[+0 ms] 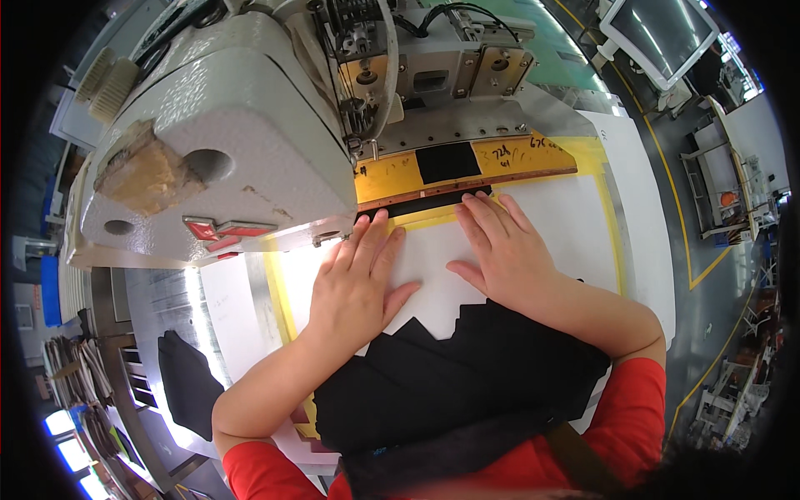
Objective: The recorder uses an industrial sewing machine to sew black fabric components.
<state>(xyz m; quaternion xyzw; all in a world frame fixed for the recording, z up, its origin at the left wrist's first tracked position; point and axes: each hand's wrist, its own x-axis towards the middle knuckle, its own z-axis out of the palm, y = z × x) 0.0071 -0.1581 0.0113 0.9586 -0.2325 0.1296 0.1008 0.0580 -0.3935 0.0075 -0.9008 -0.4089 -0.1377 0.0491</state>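
My left hand (358, 283) lies flat, fingers spread, on a white sheet (433, 258) on the sewing machine's bed. Beside it, my right hand (500, 246) also presses flat on the sheet, fingertips next to a thin black strip (417, 204) under a yellow clamp plate (467, 162). Neither hand grips anything. A large black fabric piece (450, 383) with a stepped edge lies under my forearms, near my body. The grey sewing machine head (225, 142) looms over the left, its needle area (367, 142) just beyond my fingers.
A yellow frame border (612, 225) runs around the white sheet. Another black fabric piece (187, 383) rests on the metal table at lower left. Stacked items fill a rack (75, 375) at far left. A screen (662, 33) and other workstations (733, 192) stand on the right.
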